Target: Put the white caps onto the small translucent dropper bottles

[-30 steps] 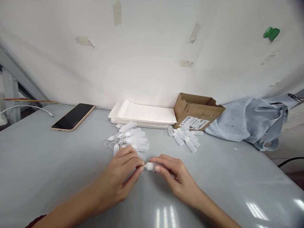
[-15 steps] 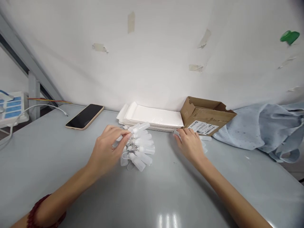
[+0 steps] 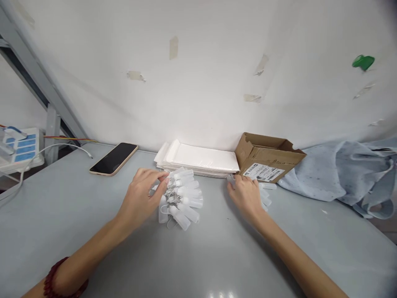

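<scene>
A pile of small translucent plastic squeeze bottles (image 3: 190, 192), with white caps on loop straps, lies fanned out on the grey table (image 3: 198, 256). My left hand (image 3: 144, 192) is at the pile's left side, thumb and forefinger pinched at the cap end of an upper bottle (image 3: 185, 174). To the right, my right hand (image 3: 246, 192) reaches down in front of the cardboard box, its fingers curled around a clear bottle (image 3: 230, 179) that is mostly hidden. More bottles (image 3: 265, 196) lie beside and partly behind that hand.
A stack of white padded envelopes (image 3: 201, 158) lies against the wall, next to an open cardboard box (image 3: 268, 159). At the left are a phone (image 3: 114, 159), a white cable (image 3: 70, 145) and a power strip (image 3: 26, 149). Light blue cloth (image 3: 328, 171) is bunched at the right.
The view has tilted up slightly, so everything sits lower. The upper bottle at my left fingertips lies flatter on the pile. My right hand has shifted slightly left, uncovering more bottles beside it.
</scene>
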`<state>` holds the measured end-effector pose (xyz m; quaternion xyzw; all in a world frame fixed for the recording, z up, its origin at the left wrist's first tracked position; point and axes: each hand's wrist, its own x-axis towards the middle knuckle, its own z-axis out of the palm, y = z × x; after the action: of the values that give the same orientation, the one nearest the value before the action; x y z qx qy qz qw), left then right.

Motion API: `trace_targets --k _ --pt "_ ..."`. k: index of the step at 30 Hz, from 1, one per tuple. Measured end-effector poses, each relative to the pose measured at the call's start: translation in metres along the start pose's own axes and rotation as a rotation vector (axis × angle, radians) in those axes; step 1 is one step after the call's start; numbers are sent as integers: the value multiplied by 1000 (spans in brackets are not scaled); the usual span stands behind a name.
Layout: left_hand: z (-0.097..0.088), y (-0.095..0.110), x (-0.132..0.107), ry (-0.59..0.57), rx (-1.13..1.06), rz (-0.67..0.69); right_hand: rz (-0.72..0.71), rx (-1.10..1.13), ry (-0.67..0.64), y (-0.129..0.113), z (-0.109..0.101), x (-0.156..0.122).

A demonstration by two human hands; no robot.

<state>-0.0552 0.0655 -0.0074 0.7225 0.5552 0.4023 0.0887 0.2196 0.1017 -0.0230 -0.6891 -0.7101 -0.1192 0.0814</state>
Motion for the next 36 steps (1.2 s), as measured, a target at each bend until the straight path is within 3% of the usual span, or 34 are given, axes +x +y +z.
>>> trace_targets --k 6,8,10,13,18,24,30,36 --pt "-2 9 -7 30 -11 86 42 233 22 21 -29 -27" --pt "1 14 -11 31 -16 162 134 591 53 23 -37 -42" --pt "4 19 -15 10 -25 229 200 852 -51 19 -42 -55" --pt "9 25 -21 -57 -59 261 189 1049 -113 6 -45 -66" --pt "9 32 -25 -166 -77 266 30 1096 -83 -11 -44 -78" --pt "4 39 -27 -147 -147 352 -196 1041 77 -21 -45 -87" --pt "4 45 -28 -71 -226 431 -185 1044 53 -22 -45 -88" --pt "2 46 -29 -66 -248 395 -68 1112 -68 -20 -49 -91"
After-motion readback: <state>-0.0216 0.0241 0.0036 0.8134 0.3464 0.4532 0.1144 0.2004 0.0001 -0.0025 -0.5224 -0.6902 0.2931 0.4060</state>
